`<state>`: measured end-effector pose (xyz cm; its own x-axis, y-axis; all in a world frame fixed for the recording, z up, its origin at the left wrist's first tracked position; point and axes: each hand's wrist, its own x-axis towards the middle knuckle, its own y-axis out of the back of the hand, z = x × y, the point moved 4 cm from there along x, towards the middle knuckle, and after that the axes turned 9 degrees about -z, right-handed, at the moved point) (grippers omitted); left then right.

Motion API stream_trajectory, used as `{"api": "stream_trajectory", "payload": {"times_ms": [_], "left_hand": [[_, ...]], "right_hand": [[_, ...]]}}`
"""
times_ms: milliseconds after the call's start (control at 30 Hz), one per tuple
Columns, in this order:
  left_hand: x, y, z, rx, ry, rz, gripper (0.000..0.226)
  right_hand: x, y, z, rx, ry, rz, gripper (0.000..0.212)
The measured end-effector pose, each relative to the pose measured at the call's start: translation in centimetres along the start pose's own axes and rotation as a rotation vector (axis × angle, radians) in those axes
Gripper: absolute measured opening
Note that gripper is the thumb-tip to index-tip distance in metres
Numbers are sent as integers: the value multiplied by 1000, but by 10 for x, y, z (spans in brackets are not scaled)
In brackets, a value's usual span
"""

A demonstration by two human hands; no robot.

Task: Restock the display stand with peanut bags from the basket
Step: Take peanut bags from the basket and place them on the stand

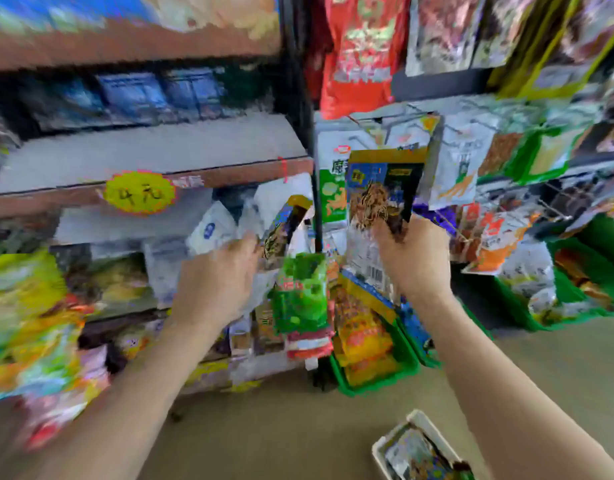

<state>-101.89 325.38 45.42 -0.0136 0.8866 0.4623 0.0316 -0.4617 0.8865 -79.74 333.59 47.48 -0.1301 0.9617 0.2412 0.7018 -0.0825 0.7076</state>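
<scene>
In my right hand (411, 252) I pinch the lower edge of a peanut bag (385, 188), blue and yellow with a dark panel, and it stands upright at the centre of the frame, just right of the display stand's black pole (317, 188). Its top edge lies close under a wire hook (364, 124) of the stand, though the blur keeps me from telling whether it hangs there. My left hand (217, 282), left of centre, grips a second peanut bag (284, 221) of the same colours; this one is tilted, its top leaning right toward the pole, and my fingers curl around its lower part together with some pale wrapping I cannot make out.

Below and between my hands a green packet (300, 292) hangs on the stand. To the lower right of it a green crate (407, 362) on the floor holds orange and yellow packets. At the bottom edge, right of centre, sits the white basket (380, 448) with more bags inside, well apart from the stand. A yellow price tag (139, 192) is stuck to the shelf edge at the left, and a large red bag (361, 53) hangs at the top centre. White and green packets (461, 164) hang on hooks to the right.
</scene>
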Motion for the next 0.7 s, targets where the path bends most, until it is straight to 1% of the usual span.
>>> {"api": "stream_trajectory", "payload": {"times_ms": [67,100,200,233,267,333,367,400,433,467,567,633,700], "left_hand": [[0,34,-41,36,42,72,17],[0,50,-64,47,74,87,22],[6,87,-128,145,129,112,31],[10,97,-149,171,132,123,31],[15,106,-171,139,137,134,28],[31,120,-219,-33,161,206,24],[40,126,-242,-140,157,248,26],[50,128,-264,-229,145,298,27],[58,130,-284,-326,152,338,27],[67,128,-304,-429,185,355,25],[95,94,-357,-738,305,268,9],[109,61,-385,-839,384,224,16],[117,30,-406,-924,436,243,14]], "right_hand": [[5,-10,-55,11,92,33,44],[8,-18,-83,12,154,51,45],[20,-51,-161,-19,304,105,31],[24,-64,-187,-38,346,126,31],[30,-77,-210,-59,375,148,33],[43,-100,-253,-40,387,158,33],[53,-109,-268,-8,365,146,34],[64,-118,-280,32,329,130,40],[75,-126,-288,67,285,102,45],[88,-133,-294,107,247,67,45],[120,-151,-305,182,205,3,27],[139,-169,-309,128,203,3,23],[156,-192,-312,3,228,5,23]]}}
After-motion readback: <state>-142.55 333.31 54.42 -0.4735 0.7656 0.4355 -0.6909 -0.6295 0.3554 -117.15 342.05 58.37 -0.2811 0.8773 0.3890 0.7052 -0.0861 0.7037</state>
